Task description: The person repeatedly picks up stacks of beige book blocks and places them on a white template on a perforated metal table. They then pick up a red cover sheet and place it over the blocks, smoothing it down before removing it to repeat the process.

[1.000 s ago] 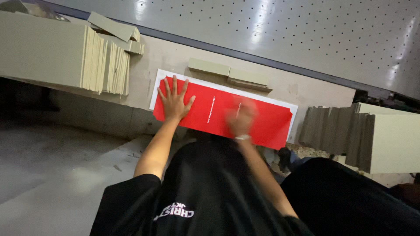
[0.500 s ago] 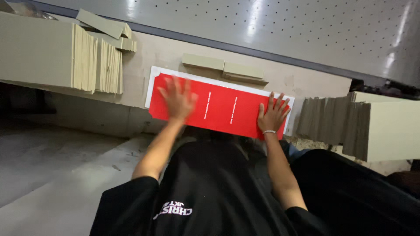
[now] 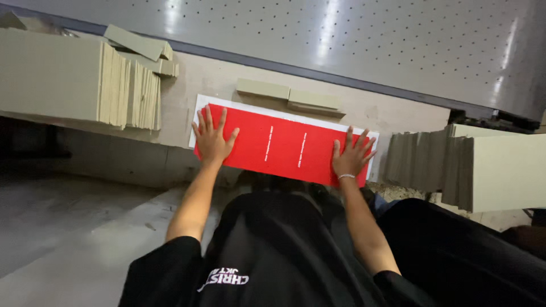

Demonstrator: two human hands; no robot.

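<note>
Pressing flat on the red sheet [image 3: 282,147], both hands are spread wide with fingers splayed: the left hand [image 3: 212,140] on its left end, the right hand [image 3: 351,154] on its right end. Neither grips anything. The sheet lies on the surface [image 3: 210,79], between two stacks of grey boards [image 3: 79,85], seemingly being smoothed down.

Both hands [image 3: 213,139] flat, fingers spread

Red sheet [image 3: 284,149] near edge hidden, perhaps overhanging.
</note>
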